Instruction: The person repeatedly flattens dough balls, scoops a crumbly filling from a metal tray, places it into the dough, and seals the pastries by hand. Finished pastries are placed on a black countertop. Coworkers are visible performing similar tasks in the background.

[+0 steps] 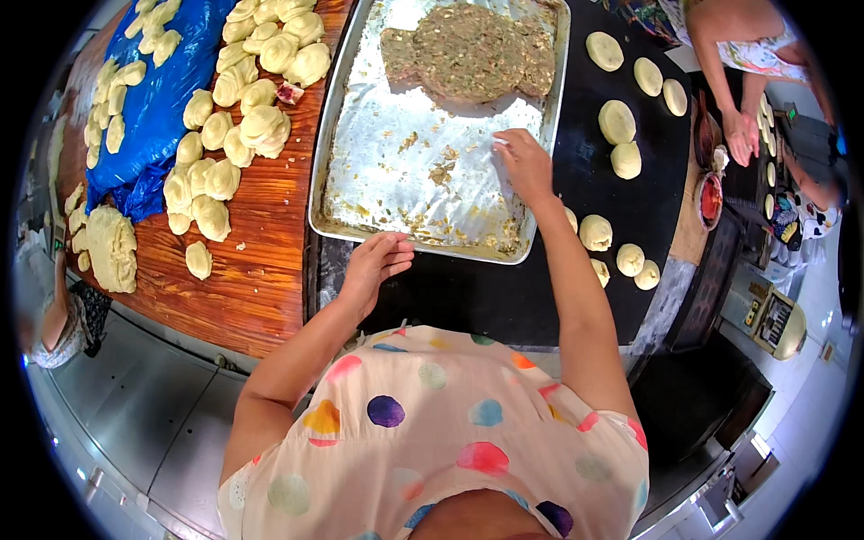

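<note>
The black counter [432,301] is carrying a metal tray [373,171], which is lying along the counter's left edge. A slab of flecked brown filling [472,54] is occupying the tray's far end, beyond both hands and nearer the right one. The right hand [529,166] is reaching over the tray near its right edge, fingers half-curled and loosely parted, nothing visible in its grasp. The left hand [371,272] is standing at the tray's near edge, fingers slightly bent and parted, gripping nothing visible; whether its fingertips are touching the rim is unclear. Loose crumbs of filling [441,171] are lying left of the right hand.
</note>
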{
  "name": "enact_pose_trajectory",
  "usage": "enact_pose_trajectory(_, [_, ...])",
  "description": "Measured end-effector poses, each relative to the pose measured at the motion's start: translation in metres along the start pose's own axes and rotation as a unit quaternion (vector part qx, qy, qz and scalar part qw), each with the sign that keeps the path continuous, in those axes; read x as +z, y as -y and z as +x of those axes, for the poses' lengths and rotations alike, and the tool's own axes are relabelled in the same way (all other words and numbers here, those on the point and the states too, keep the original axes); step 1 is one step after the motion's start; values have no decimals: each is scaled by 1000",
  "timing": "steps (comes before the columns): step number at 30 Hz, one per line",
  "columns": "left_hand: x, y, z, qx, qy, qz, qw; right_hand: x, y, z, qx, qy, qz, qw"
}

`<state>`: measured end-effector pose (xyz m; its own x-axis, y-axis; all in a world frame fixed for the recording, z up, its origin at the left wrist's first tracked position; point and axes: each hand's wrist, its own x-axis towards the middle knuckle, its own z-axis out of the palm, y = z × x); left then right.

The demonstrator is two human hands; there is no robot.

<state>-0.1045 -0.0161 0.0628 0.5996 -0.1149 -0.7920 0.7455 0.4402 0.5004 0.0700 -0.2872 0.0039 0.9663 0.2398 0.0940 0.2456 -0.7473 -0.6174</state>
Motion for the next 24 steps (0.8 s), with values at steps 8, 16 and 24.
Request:
enact_pose_trajectory(8, [-12,3,-14,22,-26,-22,999,32,3,29,-61,84,-95,990])
enact_pose_trajectory(16, [-31,15,-28,43,-51,-49,997,36,12,26,42,66,-35,996])
enact_pose_trajectory(24, [-108,8,-34,159,-162,-64,972,-80,310,-61,-63,423,739,520])
